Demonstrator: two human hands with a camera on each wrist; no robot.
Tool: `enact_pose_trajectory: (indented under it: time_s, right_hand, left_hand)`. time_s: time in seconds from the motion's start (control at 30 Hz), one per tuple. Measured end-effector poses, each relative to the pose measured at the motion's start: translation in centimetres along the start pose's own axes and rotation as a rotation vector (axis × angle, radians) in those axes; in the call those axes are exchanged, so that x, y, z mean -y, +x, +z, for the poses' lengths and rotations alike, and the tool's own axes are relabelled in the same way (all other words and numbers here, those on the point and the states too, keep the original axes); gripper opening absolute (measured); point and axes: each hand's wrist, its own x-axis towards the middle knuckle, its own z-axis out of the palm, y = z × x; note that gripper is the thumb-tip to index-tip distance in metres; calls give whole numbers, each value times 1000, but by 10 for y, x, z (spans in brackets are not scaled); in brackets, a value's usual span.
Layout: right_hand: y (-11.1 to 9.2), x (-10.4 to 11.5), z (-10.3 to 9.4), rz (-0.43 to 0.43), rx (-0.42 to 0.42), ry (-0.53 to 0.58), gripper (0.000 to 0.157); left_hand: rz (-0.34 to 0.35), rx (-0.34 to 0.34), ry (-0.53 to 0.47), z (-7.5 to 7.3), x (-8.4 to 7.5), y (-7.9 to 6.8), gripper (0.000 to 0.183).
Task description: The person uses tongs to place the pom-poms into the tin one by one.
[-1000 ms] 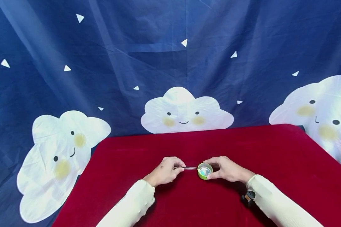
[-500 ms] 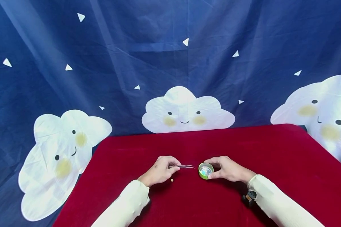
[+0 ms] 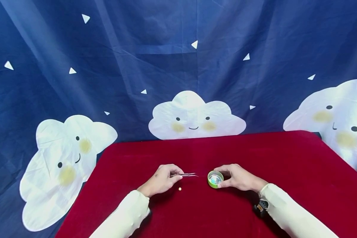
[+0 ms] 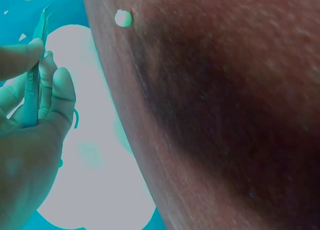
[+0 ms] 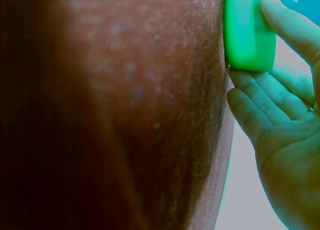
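Note:
My left hand [image 3: 162, 180] pinches a pair of slim metal tweezers [image 3: 190, 174] with bent tips, which point right toward the tin. Nothing shows between the tweezer tips. Just right of and in front of that hand, a small pale yellow bead-like piece [image 3: 179, 189] lies on the red cloth; the left wrist view shows the same rounded piece [image 4: 123, 18] beyond the fingers. A short round green tin [image 3: 213, 186], open at the top with a shiny inside, stands on the cloth. Thumb and fingers of my right hand [image 3: 238, 178] grip its right side.
Red cloth [image 3: 154, 152] covers the table up to its back edge. Behind it hangs a blue curtain [image 3: 166, 66] printed with white clouds. A dark device [image 3: 261, 206] sits at the right wrist.
My left hand has drawn back to the left, taking the tweezers away from the tin's rim. The pale bead has come into view beside it. My right hand and the tin stay put.

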Motion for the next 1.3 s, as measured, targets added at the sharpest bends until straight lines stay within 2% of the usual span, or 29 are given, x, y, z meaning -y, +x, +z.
enact_pose_trajectory:
  time_s: [0.23,0.63,0.93,1.3]
  right_hand:
    - [0,1,2,6,6,6,56]
    - [0,0,1,3,-1,-5,55]
    - [0,-1,0,-1,1,4,56]
    - [0,0,-1,-7,8,10,56]
  left_hand:
    - [-17,-36,-10,-7,8,-13,8]
    - [-73,-45,13,-22,20,-36,13]
    - [-125,-14,2,-24,25,-47,11]
    - [-110,11,24,-23,31,-56,7]
